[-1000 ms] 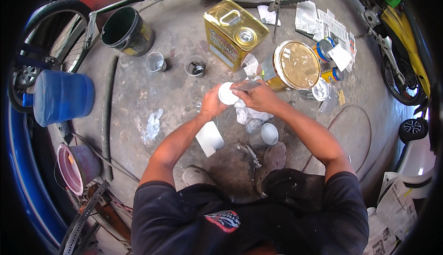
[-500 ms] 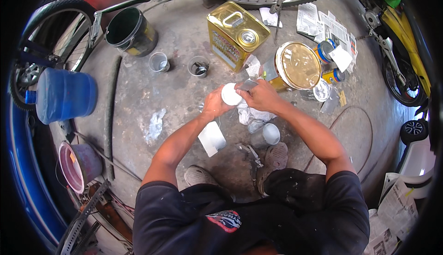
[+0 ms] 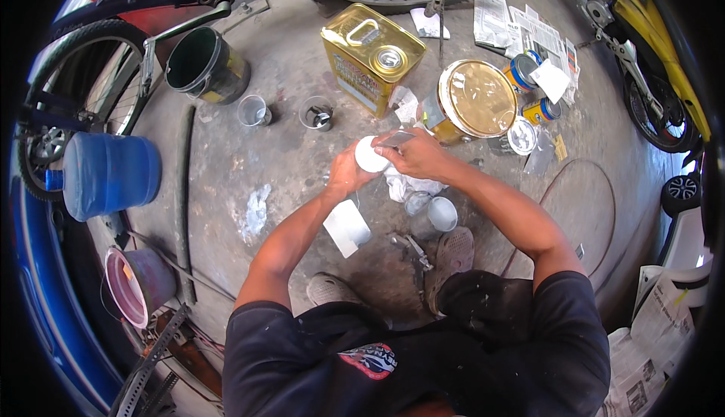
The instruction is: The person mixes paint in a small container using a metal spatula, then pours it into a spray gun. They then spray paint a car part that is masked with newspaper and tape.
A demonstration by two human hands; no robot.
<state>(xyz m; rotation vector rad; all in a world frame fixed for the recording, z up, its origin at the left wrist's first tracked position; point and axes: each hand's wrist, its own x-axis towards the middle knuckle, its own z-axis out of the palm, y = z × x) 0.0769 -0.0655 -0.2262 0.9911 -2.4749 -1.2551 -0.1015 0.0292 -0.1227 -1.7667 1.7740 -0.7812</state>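
My left hand (image 3: pixel 347 169) is closed around a small round white container (image 3: pixel 370 155) over the middle of the floor. Whether its white top is a lid or its contents, I cannot tell. In my right hand (image 3: pixel 420 155) is a flat grey scraper (image 3: pixel 397 138), tilted over the container's right rim. The right fingertips are at that same rim. Below the hands lie a crumpled white cloth (image 3: pixel 408 185), a clear plastic cup (image 3: pixel 442 214) and a bent white sheet (image 3: pixel 347 228). A spray gun (image 3: pixel 412 251) with a metal body seems to lie by my shoes.
Ahead stand a gold rectangular can (image 3: pixel 370 54), a round gold-lidded tin (image 3: pixel 478 98) and two clear cups, one a dark-bottomed cup (image 3: pixel 316 113). A dark bucket (image 3: pixel 205 66), blue water jug (image 3: pixel 113 173) and pink bucket (image 3: pixel 140 285) are left. A hose (image 3: pixel 610 213) curves at right.
The scraper has tipped flatter and leftward over the container's rim as my right hand turned slightly. My left hand keeps its hold. The whole view has shifted a little.
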